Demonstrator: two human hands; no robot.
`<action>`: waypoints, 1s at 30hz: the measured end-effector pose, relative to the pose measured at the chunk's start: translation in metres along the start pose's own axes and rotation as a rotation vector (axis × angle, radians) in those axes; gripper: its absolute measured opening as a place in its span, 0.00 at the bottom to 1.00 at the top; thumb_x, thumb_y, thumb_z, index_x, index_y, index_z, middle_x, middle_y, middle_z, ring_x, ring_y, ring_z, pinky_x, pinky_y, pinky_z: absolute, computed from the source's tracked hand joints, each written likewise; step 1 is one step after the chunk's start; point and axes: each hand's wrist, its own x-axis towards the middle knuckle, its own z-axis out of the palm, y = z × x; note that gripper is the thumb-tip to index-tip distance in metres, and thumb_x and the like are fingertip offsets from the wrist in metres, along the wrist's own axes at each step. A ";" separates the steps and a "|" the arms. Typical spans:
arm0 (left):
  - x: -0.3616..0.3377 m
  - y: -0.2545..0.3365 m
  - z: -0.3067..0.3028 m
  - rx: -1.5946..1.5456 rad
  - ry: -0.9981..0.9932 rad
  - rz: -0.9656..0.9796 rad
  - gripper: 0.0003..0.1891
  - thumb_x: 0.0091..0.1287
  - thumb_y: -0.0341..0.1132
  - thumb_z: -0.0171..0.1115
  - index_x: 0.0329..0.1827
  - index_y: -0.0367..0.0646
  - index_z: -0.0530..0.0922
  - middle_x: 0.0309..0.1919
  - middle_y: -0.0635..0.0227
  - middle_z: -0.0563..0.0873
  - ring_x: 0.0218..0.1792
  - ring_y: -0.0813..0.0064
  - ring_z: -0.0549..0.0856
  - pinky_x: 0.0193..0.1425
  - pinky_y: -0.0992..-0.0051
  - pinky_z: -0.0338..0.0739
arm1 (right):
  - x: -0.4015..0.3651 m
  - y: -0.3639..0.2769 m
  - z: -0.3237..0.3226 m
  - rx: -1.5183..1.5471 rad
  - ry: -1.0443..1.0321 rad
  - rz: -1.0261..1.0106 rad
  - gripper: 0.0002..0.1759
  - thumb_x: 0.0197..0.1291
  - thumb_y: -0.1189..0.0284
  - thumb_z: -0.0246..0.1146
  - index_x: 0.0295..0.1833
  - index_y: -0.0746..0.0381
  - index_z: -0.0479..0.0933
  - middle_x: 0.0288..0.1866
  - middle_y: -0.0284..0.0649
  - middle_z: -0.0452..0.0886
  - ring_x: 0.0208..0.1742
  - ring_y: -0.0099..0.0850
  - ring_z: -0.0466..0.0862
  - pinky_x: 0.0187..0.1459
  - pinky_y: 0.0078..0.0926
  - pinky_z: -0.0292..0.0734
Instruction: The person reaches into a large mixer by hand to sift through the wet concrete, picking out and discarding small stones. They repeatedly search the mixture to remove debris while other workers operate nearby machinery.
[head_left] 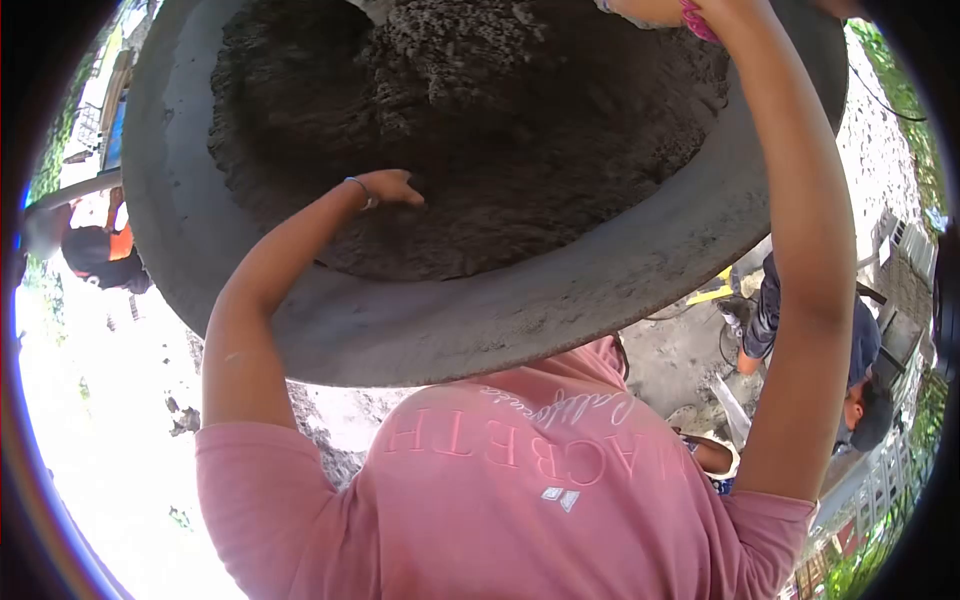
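Basin (480,340), right hand (648,10) cropped at top.

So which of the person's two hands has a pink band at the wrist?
The right hand, partly cut off at the top of the picture, has the pink band. The left hand, lower in view, shows a thin dark band instead.

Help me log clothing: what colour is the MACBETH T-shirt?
Pink; the T-shirt shows best in the head view, the only one given.

My T-shirt (480,540) is pink and short-sleeved; below its pink MACBETH lettering (540,450) runs white script (560,408), above it a white emblem (560,498). My right-wrist band (697,20) is magenta.
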 end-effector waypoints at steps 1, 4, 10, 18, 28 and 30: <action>-0.015 0.017 -0.015 -0.156 -0.167 0.150 0.37 0.53 0.44 0.64 0.63 0.33 0.62 0.58 0.53 0.70 0.58 0.62 0.72 0.60 0.70 0.67 | 0.008 0.004 0.004 -0.024 -0.023 -0.023 0.14 0.52 0.67 0.50 0.32 0.66 0.76 0.27 0.47 0.78 0.34 0.41 0.80 0.39 0.39 0.72; -0.043 0.058 -0.037 -0.685 -0.382 0.339 0.33 0.58 0.40 0.59 0.65 0.38 0.61 0.59 0.56 0.69 0.60 0.65 0.70 0.61 0.69 0.67 | 0.037 0.029 0.022 -0.182 -0.081 -0.185 0.13 0.52 0.68 0.51 0.32 0.65 0.77 0.29 0.45 0.79 0.34 0.39 0.81 0.39 0.37 0.74; -0.087 0.115 0.053 -0.079 -0.226 0.735 0.28 0.67 0.44 0.49 0.67 0.39 0.57 0.60 0.57 0.67 0.59 0.67 0.70 0.62 0.70 0.67 | 0.031 0.008 0.011 0.164 -0.177 0.168 0.09 0.58 0.71 0.49 0.40 0.62 0.73 0.31 0.41 0.79 0.31 0.33 0.80 0.35 0.35 0.74; -0.111 0.121 0.035 -0.375 -0.078 0.733 0.30 0.69 0.46 0.47 0.69 0.41 0.52 0.62 0.58 0.65 0.59 0.68 0.70 0.61 0.72 0.66 | 0.019 0.000 0.003 -0.016 -0.141 0.134 0.12 0.56 0.69 0.49 0.42 0.60 0.75 0.34 0.39 0.81 0.40 0.35 0.80 0.45 0.33 0.72; -0.154 0.122 0.023 -0.558 0.154 0.528 0.25 0.68 0.40 0.49 0.65 0.38 0.58 0.51 0.58 0.74 0.53 0.67 0.75 0.59 0.71 0.69 | 0.015 -0.009 0.002 0.260 -0.205 -0.177 0.14 0.56 0.71 0.49 0.43 0.58 0.78 0.28 0.39 0.79 0.30 0.31 0.79 0.35 0.30 0.74; -0.151 0.110 0.037 -0.745 -0.058 0.490 0.24 0.67 0.38 0.50 0.63 0.37 0.60 0.47 0.59 0.76 0.50 0.67 0.76 0.57 0.70 0.71 | 0.017 -0.014 0.002 0.366 -0.290 -0.168 0.14 0.56 0.63 0.54 0.44 0.54 0.79 0.33 0.38 0.82 0.31 0.30 0.80 0.33 0.28 0.75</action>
